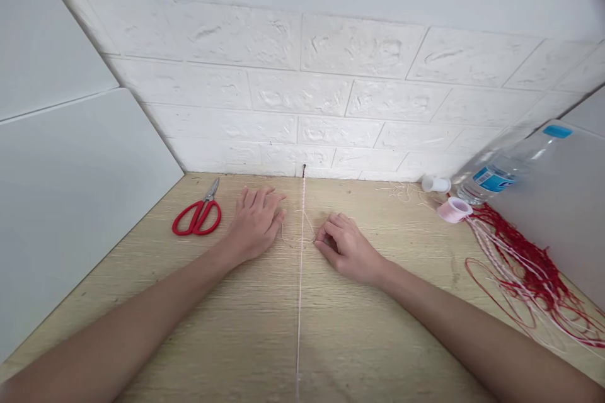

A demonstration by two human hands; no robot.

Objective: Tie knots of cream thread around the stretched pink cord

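Note:
A pale pink cord runs taut down the middle of the tabletop from a dark peg at the wall, with a short knotted stretch near its top. A thin, light thread loop lies across the cord. My left hand rests palm down to the left, fingers spread, its thumb close to the loop's left side. On the right, my right hand is closed, thumb and forefinger pinched at the loop's right end. Left of my left hand lie red-handled scissors, blades toward the wall.
At right, a white spool and a pink thread spool stand beside a clear water bottle. Red and pink cords spread in a tangle below them. A white brick-pattern wall bounds the wooden table.

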